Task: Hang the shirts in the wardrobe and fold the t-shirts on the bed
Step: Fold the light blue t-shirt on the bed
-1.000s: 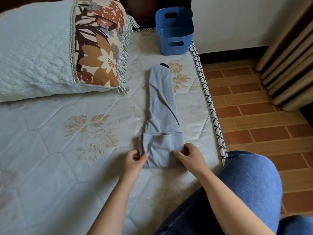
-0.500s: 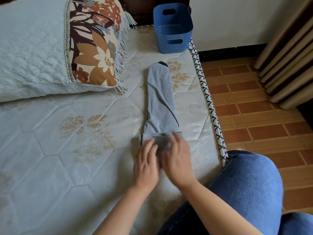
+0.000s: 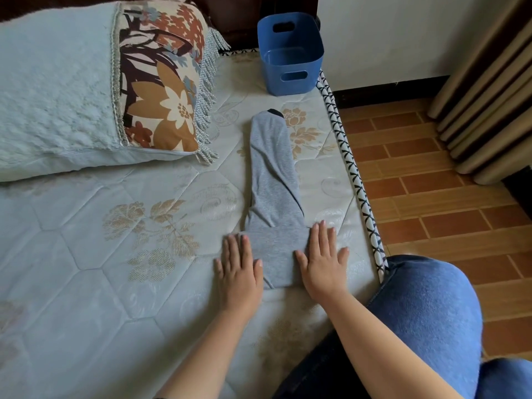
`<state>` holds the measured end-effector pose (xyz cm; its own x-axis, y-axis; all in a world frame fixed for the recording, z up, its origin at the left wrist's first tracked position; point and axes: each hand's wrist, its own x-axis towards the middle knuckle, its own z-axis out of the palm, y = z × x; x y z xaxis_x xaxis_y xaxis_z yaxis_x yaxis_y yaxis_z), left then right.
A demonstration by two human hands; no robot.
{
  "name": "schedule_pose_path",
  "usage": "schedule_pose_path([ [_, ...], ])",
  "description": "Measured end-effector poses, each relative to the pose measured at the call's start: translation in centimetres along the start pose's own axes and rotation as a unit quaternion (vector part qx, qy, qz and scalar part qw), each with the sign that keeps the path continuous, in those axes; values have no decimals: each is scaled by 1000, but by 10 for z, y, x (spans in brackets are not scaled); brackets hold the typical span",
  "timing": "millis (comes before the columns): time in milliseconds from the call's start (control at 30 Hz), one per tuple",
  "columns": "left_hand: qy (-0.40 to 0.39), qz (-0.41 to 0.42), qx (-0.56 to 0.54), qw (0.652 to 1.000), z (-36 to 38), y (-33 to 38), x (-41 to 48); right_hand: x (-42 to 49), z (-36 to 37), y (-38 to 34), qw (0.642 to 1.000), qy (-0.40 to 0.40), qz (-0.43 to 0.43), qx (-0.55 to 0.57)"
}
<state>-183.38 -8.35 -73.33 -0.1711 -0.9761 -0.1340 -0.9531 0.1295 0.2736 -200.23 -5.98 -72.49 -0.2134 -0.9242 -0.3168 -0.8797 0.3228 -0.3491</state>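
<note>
A grey t-shirt (image 3: 273, 180) lies on the bed (image 3: 86, 254) as a long narrow strip with a dark collar at its far end. Its near end is folded over into a flat band. My left hand (image 3: 237, 269) lies flat, fingers straight, on the left edge of that band. My right hand (image 3: 322, 260) lies flat with spread fingers on the band's right edge, partly on the mattress. Neither hand grips the cloth.
A blue plastic basket (image 3: 290, 53) stands on the far corner of the bed. A floral cushion (image 3: 161, 82) and a pale fluffy pillow (image 3: 51, 90) lie at the left. The mattress edge (image 3: 354, 180) runs on the right, with tiled floor, curtains (image 3: 489, 96) and my knee (image 3: 426, 312) beyond.
My hands let go of the pinched fold, pressed together on the band's middle, then slid apart to its left and right edges. The folded band now lies flatter.
</note>
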Motion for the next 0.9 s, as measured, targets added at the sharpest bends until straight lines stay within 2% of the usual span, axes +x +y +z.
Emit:
schedule_pose_path([
  [67, 18, 3, -21, 1000, -2, 2, -6, -3, -2, -10, 996, 60, -62, -16],
  [133, 48, 88, -2, 995, -1, 1, -11, -6, 4, -19, 980, 97, -162, -63],
  [200, 41, 172, 37, 984, 0, 0, -12, -8, 13, -23, 967, 88, -223, -83],
  [300, -10, 169, 58, 984, -5, -2, -7, -8, 16, -17, 980, 29, -191, -56],
  [400, -33, 167, 70, 983, -6, -5, -7, -4, 4, -6, 988, 15, -141, -56],
  [500, -47, 183, 94, 977, -5, -16, -9, -9, -9, 6, 986, -92, -135, -28],
  [600, -67, 183, 115, 974, -13, -15, -10, -15, -15, 7, 981, -109, -145, -62],
  [733, -109, 144, 111, 977, -21, 1, -12, -19, -13, -5, 975, -15, -174, -141],
  [800, -101, 131, 127, 978, -24, 8, -14, -20, -12, -10, 963, 31, -201, -178],
  [900, -102, 121, 119, 980, -27, 13, -16, -21, -18, -12, 957, 27, -235, -169],
])
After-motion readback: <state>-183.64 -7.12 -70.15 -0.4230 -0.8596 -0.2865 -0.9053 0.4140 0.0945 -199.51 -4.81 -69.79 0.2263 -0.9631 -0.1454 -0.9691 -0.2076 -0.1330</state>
